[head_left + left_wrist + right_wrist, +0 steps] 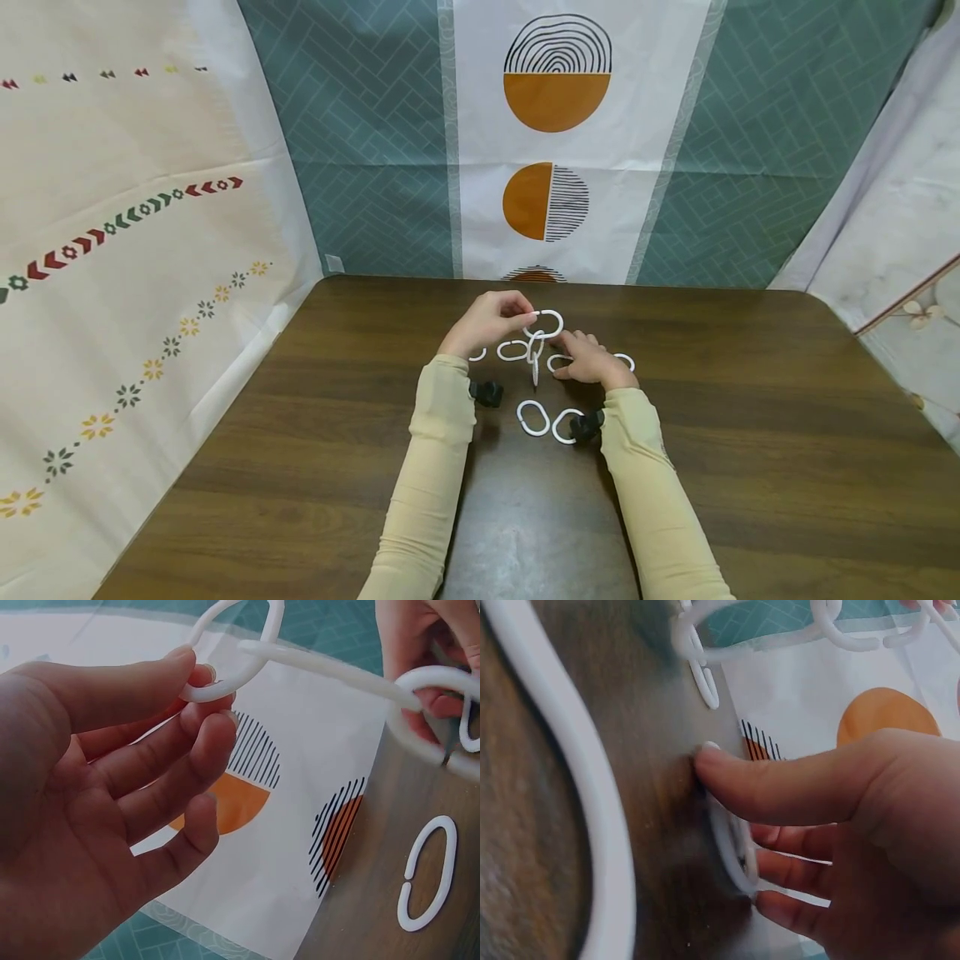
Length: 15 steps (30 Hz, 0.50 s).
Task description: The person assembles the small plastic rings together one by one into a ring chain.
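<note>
My left hand (491, 321) pinches a white plastic C-shaped link (274, 622) between thumb and index finger, its other fingers loosely bent. From that link hangs a short chain of matching links (536, 371), held above the table. My right hand (592, 360) is low at the tabletop, right of the chain. Its thumb and fingers are spread around another white link (727, 851), which looks blurred in the right wrist view and is partly covered by the hand in the head view.
Loose white links lie on the brown wooden table (300, 433): one (501, 352) behind the chain, one (630, 362) beyond my right hand, and two (521, 414) nearer me. Another (477, 357) is partly hidden by my left hand. Patterned cloths (360, 167) surround the table.
</note>
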Motion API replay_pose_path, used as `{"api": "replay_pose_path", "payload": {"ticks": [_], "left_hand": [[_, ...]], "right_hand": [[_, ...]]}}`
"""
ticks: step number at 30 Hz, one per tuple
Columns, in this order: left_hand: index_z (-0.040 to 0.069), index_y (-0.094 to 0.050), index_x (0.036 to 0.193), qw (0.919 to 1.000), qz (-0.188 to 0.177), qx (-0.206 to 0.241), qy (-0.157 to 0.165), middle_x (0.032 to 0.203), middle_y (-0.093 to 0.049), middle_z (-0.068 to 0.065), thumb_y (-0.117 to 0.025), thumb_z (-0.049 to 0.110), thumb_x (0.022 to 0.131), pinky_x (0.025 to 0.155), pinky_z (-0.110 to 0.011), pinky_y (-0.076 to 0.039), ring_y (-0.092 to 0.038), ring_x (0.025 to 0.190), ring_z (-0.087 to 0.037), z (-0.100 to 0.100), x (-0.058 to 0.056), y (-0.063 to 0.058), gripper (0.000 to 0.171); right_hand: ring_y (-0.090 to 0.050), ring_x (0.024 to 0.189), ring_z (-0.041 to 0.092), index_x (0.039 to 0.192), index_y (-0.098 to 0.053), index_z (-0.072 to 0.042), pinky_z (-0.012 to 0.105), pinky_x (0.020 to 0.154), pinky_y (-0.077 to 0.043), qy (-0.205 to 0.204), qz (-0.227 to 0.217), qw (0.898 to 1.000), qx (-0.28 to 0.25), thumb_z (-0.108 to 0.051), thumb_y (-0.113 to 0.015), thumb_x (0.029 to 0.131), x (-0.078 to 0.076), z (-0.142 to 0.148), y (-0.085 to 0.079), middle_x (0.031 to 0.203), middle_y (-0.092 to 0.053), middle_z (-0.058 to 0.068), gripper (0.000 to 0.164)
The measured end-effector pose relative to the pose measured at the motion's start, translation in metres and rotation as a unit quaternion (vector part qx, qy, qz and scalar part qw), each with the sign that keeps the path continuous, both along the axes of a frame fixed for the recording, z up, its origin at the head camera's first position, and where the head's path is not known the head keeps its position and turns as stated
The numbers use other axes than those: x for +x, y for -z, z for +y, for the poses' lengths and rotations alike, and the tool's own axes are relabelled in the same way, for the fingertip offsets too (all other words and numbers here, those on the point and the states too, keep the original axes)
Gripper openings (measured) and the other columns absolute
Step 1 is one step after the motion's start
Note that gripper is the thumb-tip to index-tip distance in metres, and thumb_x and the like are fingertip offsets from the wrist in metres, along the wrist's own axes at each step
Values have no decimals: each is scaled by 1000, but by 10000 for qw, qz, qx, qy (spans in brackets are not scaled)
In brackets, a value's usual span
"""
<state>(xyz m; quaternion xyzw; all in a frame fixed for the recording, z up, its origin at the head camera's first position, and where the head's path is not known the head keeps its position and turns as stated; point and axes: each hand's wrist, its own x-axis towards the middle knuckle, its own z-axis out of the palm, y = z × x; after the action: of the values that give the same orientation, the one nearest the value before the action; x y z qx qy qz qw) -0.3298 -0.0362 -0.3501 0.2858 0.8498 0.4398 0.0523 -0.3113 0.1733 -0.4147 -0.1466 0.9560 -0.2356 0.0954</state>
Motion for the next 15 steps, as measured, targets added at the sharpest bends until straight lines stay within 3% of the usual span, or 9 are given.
{"api": "replay_pose_path", "payload": {"ticks": [3, 6, 11, 15], "left_hand": [[6, -68, 97, 10000, -38, 44, 26, 91, -68, -9, -64, 19, 93, 78, -25, -51, -66, 91, -30, 0, 1, -2, 13], [7, -67, 96, 10000, -76, 51, 35, 90, -68, -9, -64, 19, 94, 78, -26, -51, -66, 92, -33, 0, 2, -2, 13], [7, -67, 95, 10000, -17, -32, 32, 91, -68, -11, -64, 19, 94, 77, -24, -50, -65, 88, -28, 0, 3, -2, 13], [7, -67, 96, 9998, -16, -111, 169, 91, -69, -11, -64, 20, 94, 76, -23, -50, -66, 90, -29, 3, 3, -2, 14]], "right_hand": [[-51, 105, 36, 124, -49, 0, 50, 94, -42, -189, -68, 9997, -149, -15, -71, 85, 0, 0, -1, 111, -54, 22, 47], [-56, 91, 29, 112, -52, 1, 40, 85, -45, -252, -77, 9993, -266, -11, -70, 85, 0, -1, -2, 97, -57, 16, 35], [-55, 73, 18, 96, -58, 0, 27, 70, -43, -164, 83, 9991, -378, -9, -62, 87, 0, 2, -2, 80, -58, 7, 13], [-57, 65, 14, 92, -59, 2, 24, 62, -44, -78, -101, 9961, -871, -7, -56, 90, 1, 7, -7, 74, -61, 7, 10]]}}
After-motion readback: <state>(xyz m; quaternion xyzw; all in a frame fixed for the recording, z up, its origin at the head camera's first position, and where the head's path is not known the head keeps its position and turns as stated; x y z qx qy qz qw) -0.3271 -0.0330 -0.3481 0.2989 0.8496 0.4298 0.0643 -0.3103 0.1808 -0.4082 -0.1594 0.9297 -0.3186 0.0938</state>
